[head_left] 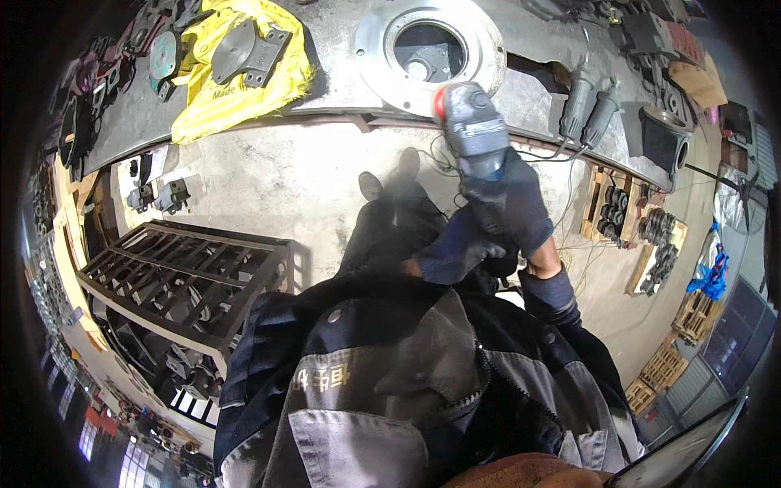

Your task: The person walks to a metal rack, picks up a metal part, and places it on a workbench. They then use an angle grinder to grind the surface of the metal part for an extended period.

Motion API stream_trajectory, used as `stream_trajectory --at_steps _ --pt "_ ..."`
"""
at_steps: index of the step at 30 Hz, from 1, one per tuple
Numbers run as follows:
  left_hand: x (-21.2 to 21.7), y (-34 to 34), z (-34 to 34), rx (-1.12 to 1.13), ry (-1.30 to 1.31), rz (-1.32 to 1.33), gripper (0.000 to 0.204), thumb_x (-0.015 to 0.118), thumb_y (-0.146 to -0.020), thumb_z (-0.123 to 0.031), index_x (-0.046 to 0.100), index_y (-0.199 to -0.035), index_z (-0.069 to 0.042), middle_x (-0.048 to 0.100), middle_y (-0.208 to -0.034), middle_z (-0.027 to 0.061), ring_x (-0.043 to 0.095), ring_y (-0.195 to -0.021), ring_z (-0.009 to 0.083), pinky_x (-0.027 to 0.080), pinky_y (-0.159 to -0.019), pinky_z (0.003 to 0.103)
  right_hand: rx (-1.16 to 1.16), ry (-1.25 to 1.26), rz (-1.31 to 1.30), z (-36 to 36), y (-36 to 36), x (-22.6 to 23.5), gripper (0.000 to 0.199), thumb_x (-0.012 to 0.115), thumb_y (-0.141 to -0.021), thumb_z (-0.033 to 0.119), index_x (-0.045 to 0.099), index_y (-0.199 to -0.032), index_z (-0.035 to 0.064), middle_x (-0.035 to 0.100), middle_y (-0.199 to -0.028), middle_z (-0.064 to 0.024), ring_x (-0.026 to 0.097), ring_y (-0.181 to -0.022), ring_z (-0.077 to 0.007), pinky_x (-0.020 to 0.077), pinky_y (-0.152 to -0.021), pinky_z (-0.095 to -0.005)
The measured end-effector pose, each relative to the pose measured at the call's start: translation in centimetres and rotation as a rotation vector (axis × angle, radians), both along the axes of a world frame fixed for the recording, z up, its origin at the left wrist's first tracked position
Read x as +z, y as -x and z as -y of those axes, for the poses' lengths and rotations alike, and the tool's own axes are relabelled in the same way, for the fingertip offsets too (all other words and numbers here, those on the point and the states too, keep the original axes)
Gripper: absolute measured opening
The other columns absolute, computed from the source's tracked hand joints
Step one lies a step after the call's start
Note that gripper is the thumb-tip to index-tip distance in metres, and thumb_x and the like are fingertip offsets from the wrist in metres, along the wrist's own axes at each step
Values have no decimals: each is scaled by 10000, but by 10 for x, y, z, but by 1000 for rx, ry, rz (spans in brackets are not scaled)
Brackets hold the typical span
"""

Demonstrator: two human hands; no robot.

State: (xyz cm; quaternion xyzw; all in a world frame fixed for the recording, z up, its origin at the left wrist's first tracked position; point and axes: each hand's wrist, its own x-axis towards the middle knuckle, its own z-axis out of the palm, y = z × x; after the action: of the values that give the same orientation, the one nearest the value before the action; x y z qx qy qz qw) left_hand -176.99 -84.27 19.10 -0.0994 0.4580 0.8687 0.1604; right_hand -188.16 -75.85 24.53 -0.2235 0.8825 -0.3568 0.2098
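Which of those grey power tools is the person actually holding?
The grinder gripped in both gloved hands, with a red patch; two others lie untouched on the bench.

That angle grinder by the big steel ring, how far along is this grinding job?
Done: nothing I can confirm; the ring flange looks bright, but fresh grinding can't be told. In hand: both gloved hands, right hand and left hand, hold the angle grinder at the flange's near edge. Left: cannot tell; two more grinders lie unused on the workbench.

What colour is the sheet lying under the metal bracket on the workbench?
Yellow, seen in the head view: a crumpled yellow sheet beneath the grey metal bracket.
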Motion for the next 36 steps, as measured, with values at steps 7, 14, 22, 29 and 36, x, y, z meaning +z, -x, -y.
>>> stream_trajectory --at_steps 7,14,22,29,36 --pt "-1 -18 -4 61 -215 130 325 812 -785 -32 668 -1074 5 714 -1025 76 674 -963 155 575 -817 309 210 -15 -160 4 -15 -9 464 835 -783 223 644 -1128 -21 720 -1013 -164 706 -896 -272 563 -767 -387" --pt "30 16 -5 -143 -129 -96 175 688 -897 -41 689 -1067 -1 713 -1009 96 687 -921 164 577 -774 312 -169 -20 68 -32 5 8 464 854 -773 238 673 -1110 -23 742 -939 -167 723 -821 -241 576 -757 -356" --pt "17 5 -41 -104 94 104 300 721 -887 -38 659 -1175 16 717 -992 85 696 -891 186 573 -765 306 -315 -28 185 -44 -7 11 436 838 -775 184 663 -1102 -46 741 -915 -137 693 -803 -198 569 -745 -345" --pt "20 -7 -21 -76 -210 231 379 744 -764 66 653 -1129 19 703 -966 70 684 -919 169 564 -781 302 -164 189 238 -26 -11 17 411 787 -759 139 652 -1111 -23 711 -941 -90 665 -830 -180 542 -774 -332" --pt "24 14 -16 8 -145 170 405 749 -741 53 665 -1132 -14 709 -998 78 673 -963 162 560 -810 328 -15 108 16 -29 13 2 413 766 -760 125 639 -1119 -37 702 -923 -131 679 -817 -234 550 -770 -369"
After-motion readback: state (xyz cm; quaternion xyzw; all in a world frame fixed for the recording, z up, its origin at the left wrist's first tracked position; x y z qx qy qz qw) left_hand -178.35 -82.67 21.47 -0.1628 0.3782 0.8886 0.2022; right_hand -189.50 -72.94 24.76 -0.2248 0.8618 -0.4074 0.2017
